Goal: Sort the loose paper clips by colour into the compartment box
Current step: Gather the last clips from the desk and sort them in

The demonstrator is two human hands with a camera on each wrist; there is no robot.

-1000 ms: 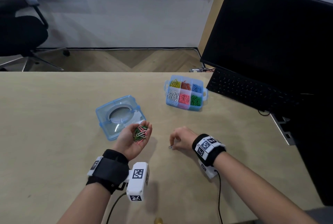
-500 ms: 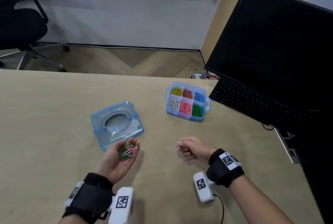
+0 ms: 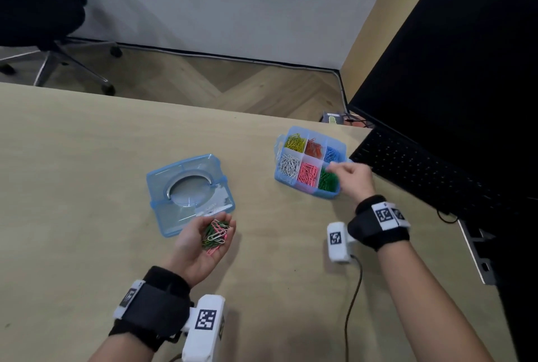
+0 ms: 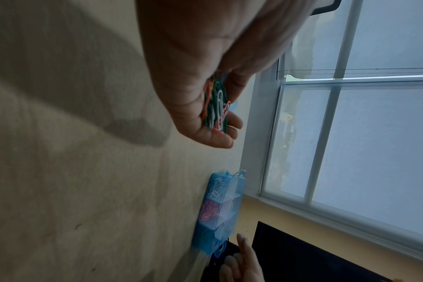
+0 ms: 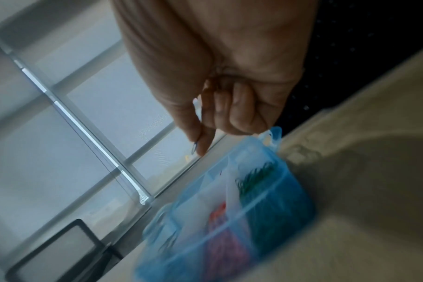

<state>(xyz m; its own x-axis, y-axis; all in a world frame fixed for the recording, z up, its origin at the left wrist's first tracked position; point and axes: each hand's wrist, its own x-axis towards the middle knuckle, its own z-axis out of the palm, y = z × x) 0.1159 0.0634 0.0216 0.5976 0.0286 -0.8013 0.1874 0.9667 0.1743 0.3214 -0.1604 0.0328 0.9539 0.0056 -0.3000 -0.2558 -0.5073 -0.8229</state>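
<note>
Under our hands the table [image 3: 72,175] carries the box lid [image 3: 190,191], just beyond our left fingers [image 3: 230,226], and the compartment box [image 3: 310,162], directly below our right fingers [image 5: 205,141]. Our left hand [image 3: 203,241] cups mixed paper clips [image 3: 215,234] palm up; our right hand [image 3: 353,181] pinches one small clip [image 5: 194,148] over the green compartment.

Between the lid [image 3: 190,192] and the compartment box [image 3: 308,190] runs an open strip of bare worktop [image 3: 72,187]. The keyboard [image 3: 431,169] and monitor [image 3: 465,70] wall off the box's right side; a cable [image 3: 353,297] trails across the near worktop.
</note>
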